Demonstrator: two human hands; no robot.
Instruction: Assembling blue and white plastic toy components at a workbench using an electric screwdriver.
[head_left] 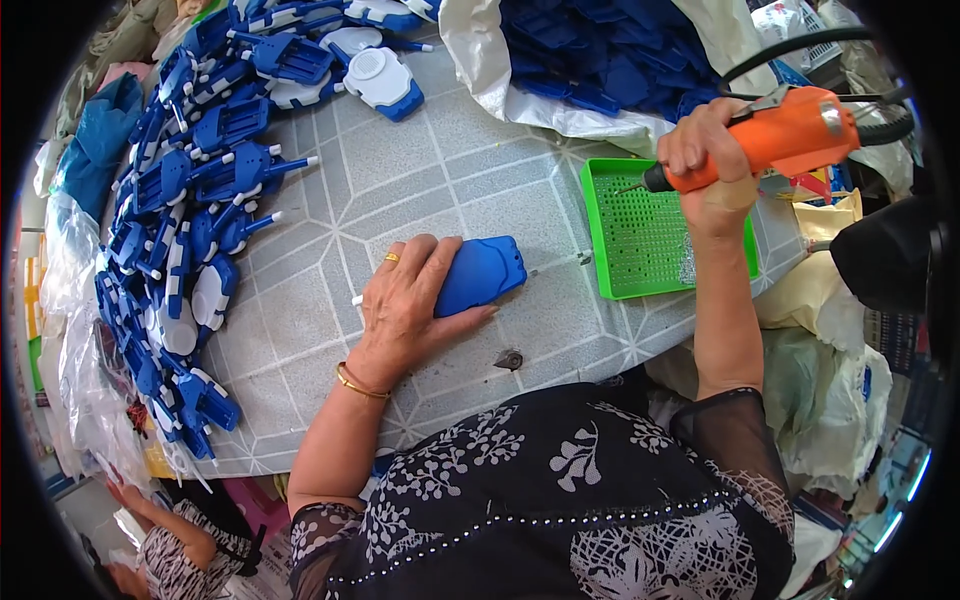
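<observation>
My left hand [408, 300] lies flat over a blue plastic housing [482, 274] on the grey patterned table [400, 170], gripping it against the surface; a thin white pin sticks out by my fingers. My right hand [705, 150] is raised above the table and holds an orange electric screwdriver [790, 135] with its tip pointing left and down over a green perforated tray [640, 230]. A heap of small screws sits at the tray's right side.
Several blue and white plastic assemblies [190, 200] are piled along the table's left and far edges. A white bag of blue parts [600, 50] lies at the back. Plastic bags surround the table; another person's arm [170, 520] shows at lower left.
</observation>
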